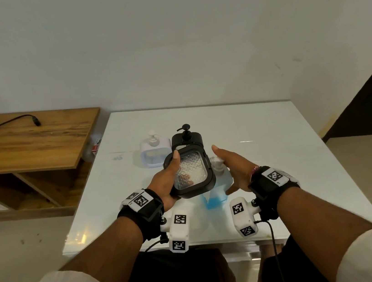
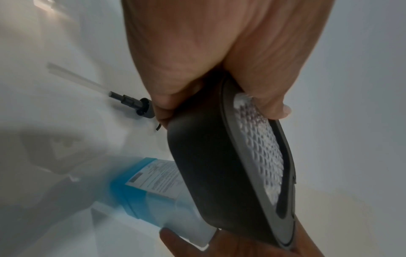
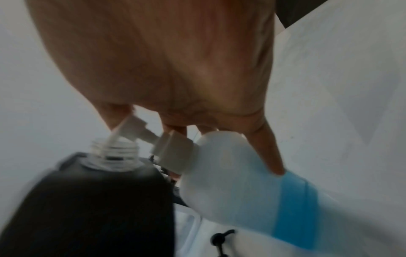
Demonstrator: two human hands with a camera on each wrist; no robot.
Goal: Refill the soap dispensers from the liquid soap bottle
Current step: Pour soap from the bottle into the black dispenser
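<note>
My left hand grips a black soap dispenser with a clear textured window and holds it tilted above the white table. Its pump is off, and the bare threaded neck shows in the right wrist view. My right hand grips the liquid soap bottle, which holds blue liquid. The bottle's white pump nozzle sits right at that open neck. The left wrist view shows the dispenser with the bottle below it.
A white dispenser and a black dispenser with a pump stand behind my hands on the table. A loose black pump with a clear tube lies beyond my left fingers. At the left is a wooden shelf with a cable.
</note>
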